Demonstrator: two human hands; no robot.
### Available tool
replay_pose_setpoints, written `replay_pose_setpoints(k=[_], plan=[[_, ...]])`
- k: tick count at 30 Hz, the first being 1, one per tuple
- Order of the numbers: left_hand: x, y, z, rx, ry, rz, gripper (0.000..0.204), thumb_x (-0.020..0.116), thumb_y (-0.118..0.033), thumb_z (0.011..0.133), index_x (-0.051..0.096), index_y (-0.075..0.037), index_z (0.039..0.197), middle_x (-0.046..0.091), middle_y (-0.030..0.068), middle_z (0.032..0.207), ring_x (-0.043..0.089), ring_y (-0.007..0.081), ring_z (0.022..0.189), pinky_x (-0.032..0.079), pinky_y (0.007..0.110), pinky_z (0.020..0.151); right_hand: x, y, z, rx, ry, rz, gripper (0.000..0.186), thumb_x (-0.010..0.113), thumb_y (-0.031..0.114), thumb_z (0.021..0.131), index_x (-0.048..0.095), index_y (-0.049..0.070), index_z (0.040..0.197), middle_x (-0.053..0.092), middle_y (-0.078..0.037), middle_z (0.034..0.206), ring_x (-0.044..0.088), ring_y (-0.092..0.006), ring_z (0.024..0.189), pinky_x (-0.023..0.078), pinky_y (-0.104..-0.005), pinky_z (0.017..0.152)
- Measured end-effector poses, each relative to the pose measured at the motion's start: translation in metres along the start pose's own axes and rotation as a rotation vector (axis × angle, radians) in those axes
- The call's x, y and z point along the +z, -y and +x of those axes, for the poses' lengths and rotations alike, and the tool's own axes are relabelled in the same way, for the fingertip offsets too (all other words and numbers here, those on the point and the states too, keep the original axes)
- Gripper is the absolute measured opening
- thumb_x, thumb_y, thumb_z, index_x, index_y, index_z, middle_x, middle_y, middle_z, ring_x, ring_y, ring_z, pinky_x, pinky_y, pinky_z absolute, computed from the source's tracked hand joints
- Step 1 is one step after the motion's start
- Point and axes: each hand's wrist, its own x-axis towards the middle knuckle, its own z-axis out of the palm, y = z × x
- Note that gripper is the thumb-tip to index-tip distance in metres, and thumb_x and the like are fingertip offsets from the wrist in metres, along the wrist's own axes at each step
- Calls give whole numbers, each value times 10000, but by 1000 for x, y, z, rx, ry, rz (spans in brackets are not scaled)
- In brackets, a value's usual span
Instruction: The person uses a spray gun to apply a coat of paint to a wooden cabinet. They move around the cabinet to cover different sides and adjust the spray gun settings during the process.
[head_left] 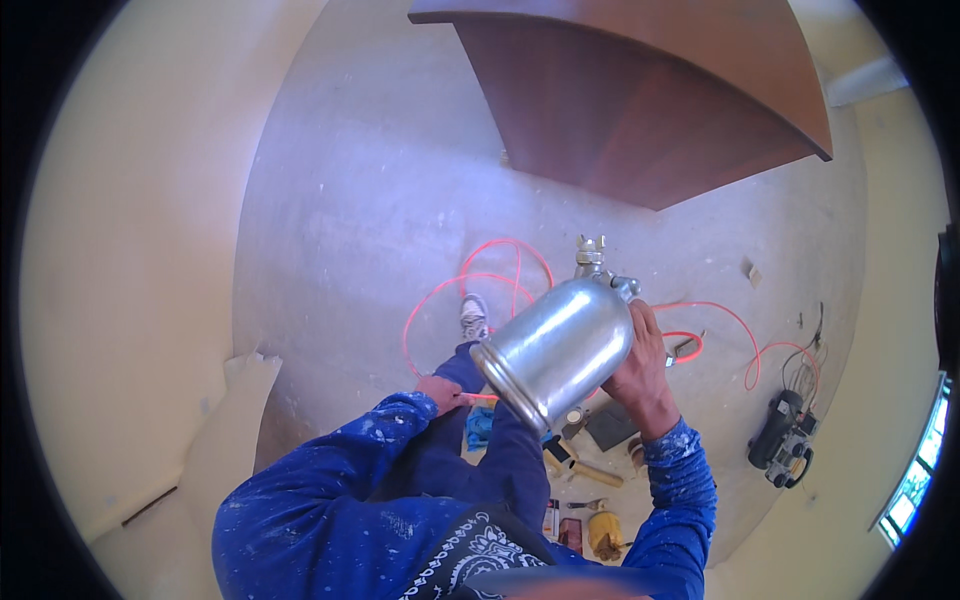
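Note:
A spray gun (560, 345) with a big, shiny metal cup is held up in front of me, the cup tilted and its base toward the lower left. My right hand (645, 375) is closed around the gun's grip, which the cup and fingers partly hide. The nozzle end points away from me. Lower on the left, my left hand (440, 393) is closed on a thin orange-red air hose (409, 320). That hose lies in loose loops on the floor and continues to the right, behind the gun. Both of my blue sleeves are speckled with white.
A large brown wooden desk (640, 110) stands ahead. On the floor at right sits a black air compressor (784, 440). Near my feet lie a blue cloth (479, 428), a wrench (588, 504), a yellow container (604, 535) and several other tools. Pale walls rise on both sides.

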Motion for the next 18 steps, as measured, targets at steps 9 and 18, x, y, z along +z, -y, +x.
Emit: replay_pose_setpoints(k=[9,18], plan=[[3,-13,-3,-94,238,89,669,409,-718,927,735,-142,1021,726,130,982,682,327,979,509,465,861,82,-36,-26,64,144,-25,291,630,81,787,578,51,1072,550,-114,920,577,-285,818,483,-420,766],[-3,-10,-1,-59,233,12,685,427,-740,903,728,-127,955,717,156,903,682,364,913,511,488,825,206,-86,-81,205,359,12,460,625,61,803,566,96,1258,606,-139,947,627,-337,869,518,-447,800]])
